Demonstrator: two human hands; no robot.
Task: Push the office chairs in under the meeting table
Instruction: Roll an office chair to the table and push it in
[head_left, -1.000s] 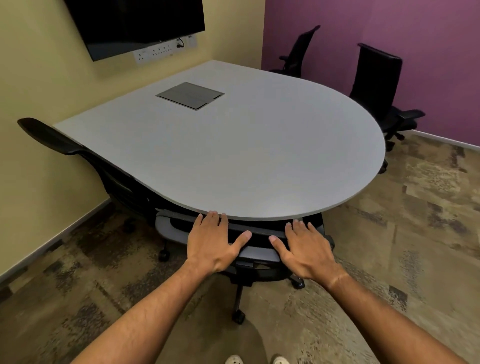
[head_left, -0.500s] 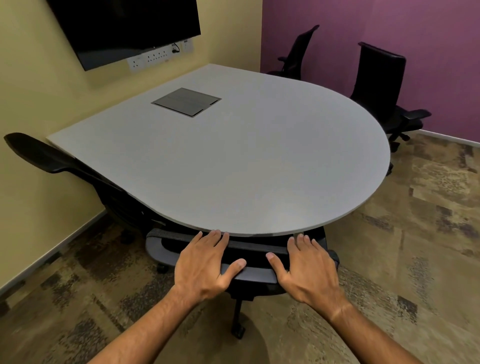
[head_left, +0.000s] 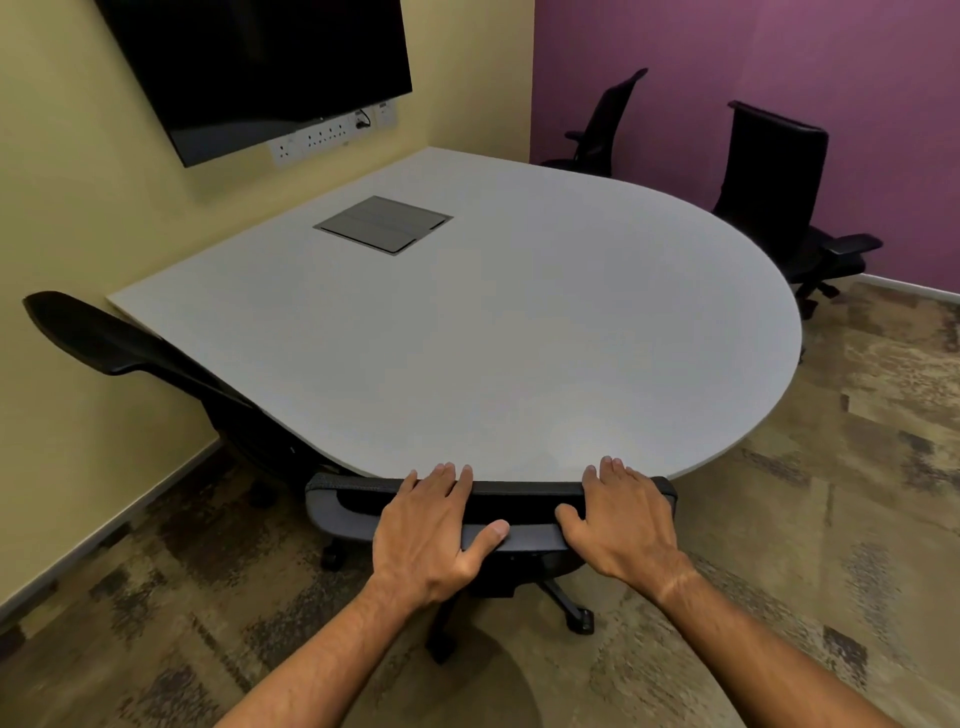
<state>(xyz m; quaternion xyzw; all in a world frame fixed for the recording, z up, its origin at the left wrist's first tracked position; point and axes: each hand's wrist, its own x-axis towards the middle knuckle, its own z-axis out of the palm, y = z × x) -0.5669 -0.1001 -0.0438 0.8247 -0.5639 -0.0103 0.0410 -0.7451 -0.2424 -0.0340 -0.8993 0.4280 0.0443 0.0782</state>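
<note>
Both my hands rest on the top of the backrest of the near chair (head_left: 519, 512), which sits at six o'clock of the grey tabletop (head_left: 493, 332). My left hand (head_left: 434, 530) lies over the top edge with the fingers laid forward, straight and close together, their tips reaching the tabletop's rim; the thumb spreads wide to the right along the grey rear face of the backrest. My right hand (head_left: 621, 522) lies the same way toward the backrest's right end, fingers straight and together over the top edge, thumb spread to the left. Neither hand is curled round anything; both press flat. The top edge of the backrest is just at the rounded rim of the tabletop, the seat is hidden beneath it, and part of the wheeled base shows on the carpet (head_left: 779, 545) below my wrists.

A second chair (head_left: 130, 345) stands at nine o'clock, its backrest leaning out beyond the tabletop's edge toward the yellow wall. A third chair (head_left: 774, 192) is at two o'clock, upright, its armrest showing to the right, standing just beside the rim. A fourth chair (head_left: 605, 124) is at twelve to one o'clock against the purple wall, behind the far edge.

A grey hatch (head_left: 384, 223) is set flush in the tabletop toward eleven o'clock. On the yellow wall hangs a dark screen (head_left: 260, 67) with a row of sockets (head_left: 322, 137) beneath it.
</note>
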